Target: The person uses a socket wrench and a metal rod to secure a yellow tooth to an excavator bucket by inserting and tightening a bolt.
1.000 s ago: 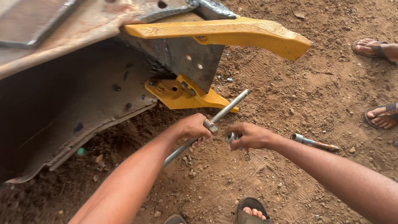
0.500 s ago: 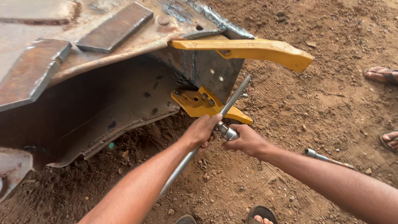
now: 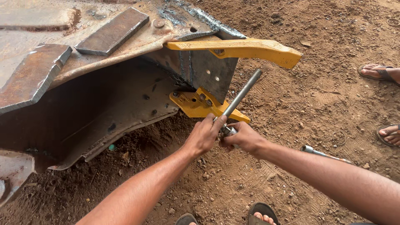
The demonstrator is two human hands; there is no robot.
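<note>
**Two hands on a steel bar at the yellow bucket tooth**

Where the rusty steel bucket (image 3: 125, 54) meets the ground, a long grey metal bar (image 3: 241, 95) slants up to the right, its upper end free in the air just below the upper yellow tooth (image 3: 246, 49) and its lower end passing down between both hands. It is a plain round rod, dull silver, smooth along its visible length, with a flat-cut tip at the top. The left hand (image 3: 204, 135) is wrapped around the bar from the left, fingers clenched on it. The right hand (image 3: 243, 137) closes in from the right, just beside the left, its fingers gripped around a short shiny metal piece (image 3: 228, 131) at the bar; whether that piece is joined to the bar cannot be told.

Behind the hands, the bar crosses in front of the lower yellow bracket (image 3: 198, 104), which is bolted to the underside of the dark steel plate (image 3: 210, 77) carrying the tooth. Its paint is scuffed, and small round bolt heads show on it.

On the reddish-brown dirt (image 3: 291, 104) to the right lies a second slim metal tool (image 3: 323, 153), apart from the hands. Sandalled feet of another person (image 3: 385, 75) stand at the right edge, and the person's own sandal toes (image 3: 262, 214) show at the bottom.
</note>
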